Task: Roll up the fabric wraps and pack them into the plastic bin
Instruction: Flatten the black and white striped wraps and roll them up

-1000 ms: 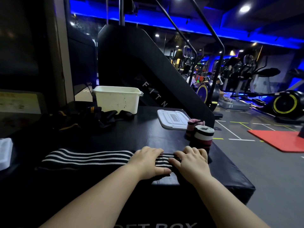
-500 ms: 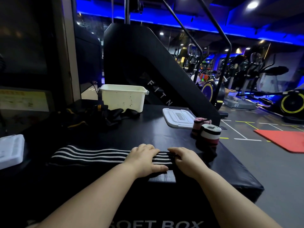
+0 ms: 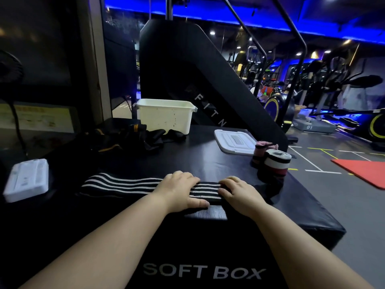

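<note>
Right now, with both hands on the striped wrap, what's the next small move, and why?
Probably, with the right hand, curl the end of the striped wrap over toward the left hand to start the roll: it lies flat, stretching leftward, and both hands hold its right end.

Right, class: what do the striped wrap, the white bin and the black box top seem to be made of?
Striped wrap: woven fabric, matte; it lies limp and wavy. White bin: rigid plastic, slightly glossy, with a moulded rim. Box top: probably vinyl over padding, judging by its sheen and creases.
</note>
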